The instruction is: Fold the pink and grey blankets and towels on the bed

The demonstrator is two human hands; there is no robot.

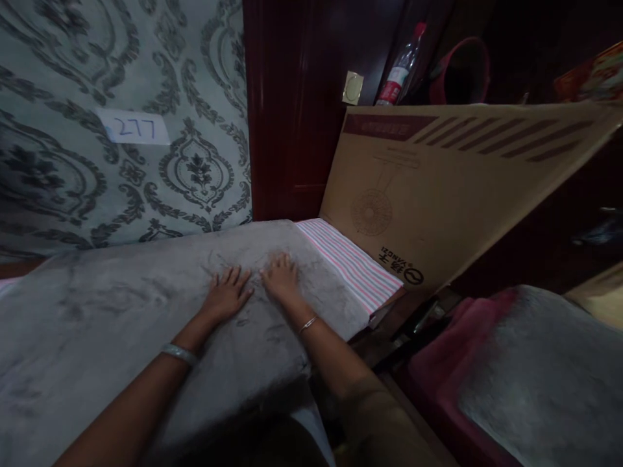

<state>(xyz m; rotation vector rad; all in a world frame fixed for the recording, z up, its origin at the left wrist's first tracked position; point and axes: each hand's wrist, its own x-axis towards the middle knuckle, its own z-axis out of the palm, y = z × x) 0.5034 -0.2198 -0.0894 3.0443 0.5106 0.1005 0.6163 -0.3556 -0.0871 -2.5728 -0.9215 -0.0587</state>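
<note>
A grey plush cover (146,292) lies spread over a long, low surface against the wall. Palm down on it rests my left hand (228,295), its fingers spread and a pale bangle around the wrist. Just to the right, my right hand (282,279) also lies flat on the plush, fingers apart, with a thin bracelet on that wrist. Neither hand holds anything. Faint creases and darker brushed patches mark the fabric around both hands. Beyond its right edge shows a pink, grey and white striped cloth (350,263).
A large cardboard box (438,188) stands upright at the right end. Behind it are a red-capped bottle (402,68) and a dark red wooden panel (292,104). A paper marked 277 (134,128) is on the patterned wall. Grey and red fabric (545,370) lies lower right.
</note>
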